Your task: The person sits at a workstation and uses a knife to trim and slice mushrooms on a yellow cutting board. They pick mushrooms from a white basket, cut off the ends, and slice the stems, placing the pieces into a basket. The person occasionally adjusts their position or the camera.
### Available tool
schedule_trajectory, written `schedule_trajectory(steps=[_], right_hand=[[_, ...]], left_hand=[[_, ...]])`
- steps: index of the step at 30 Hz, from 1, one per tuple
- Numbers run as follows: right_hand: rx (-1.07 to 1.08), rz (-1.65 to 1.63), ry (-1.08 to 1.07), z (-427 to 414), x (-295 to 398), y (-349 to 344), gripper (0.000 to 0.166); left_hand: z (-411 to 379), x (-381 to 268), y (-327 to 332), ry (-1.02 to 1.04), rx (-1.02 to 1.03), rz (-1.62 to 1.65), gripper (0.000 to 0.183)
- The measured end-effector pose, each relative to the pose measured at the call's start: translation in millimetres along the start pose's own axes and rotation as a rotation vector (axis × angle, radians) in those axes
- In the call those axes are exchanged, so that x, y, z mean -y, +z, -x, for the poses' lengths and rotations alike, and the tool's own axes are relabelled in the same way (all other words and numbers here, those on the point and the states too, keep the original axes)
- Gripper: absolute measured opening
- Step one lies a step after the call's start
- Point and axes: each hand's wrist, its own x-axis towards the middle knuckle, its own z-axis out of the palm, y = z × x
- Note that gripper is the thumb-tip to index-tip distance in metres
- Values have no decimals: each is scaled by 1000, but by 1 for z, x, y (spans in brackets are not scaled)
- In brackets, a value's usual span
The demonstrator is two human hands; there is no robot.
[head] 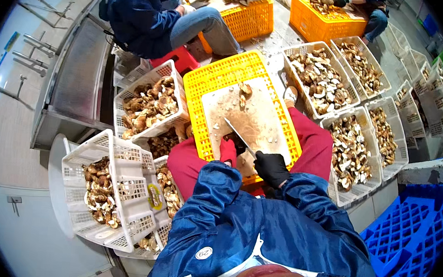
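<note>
My right hand (272, 168), in a black glove, grips the handle of a knife (240, 137). Its long blade slants up and left over a white cutting board (262, 114). Beside the blade is my left hand (229, 149), in a red and black covering. Its fingers are dark and partly behind the blade, so whether they hold anything is unclear. Brown mushroom pieces (244, 91) lie near the far end of the board, with small scraps scattered around. The board rests on an upturned yellow plastic crate (222, 78) between my knees.
White crates of mushrooms stand left (180, 115) and right (315, 115). More crates (111, 176) are stacked at lower left, beside a blue plastic pallet (405, 231) at lower right. A seated person (141, 19) and another person's gloved hand (341, 0) are at yellow crates ahead.
</note>
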Motion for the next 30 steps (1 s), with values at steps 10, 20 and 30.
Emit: schedule_trajectory(steps=[10,20,30], right_hand=[[-253,-908,545,26,-60,-62,16],[-102,-1486,766,32,-73,-17,18],[-24,-1369,824,0,-119,23,25]], left_hand=[[65,-279,-121,364,439,1268,34],[51,-141,-98,209,250,416,36],[45,-8,4,-505,665,346,18]])
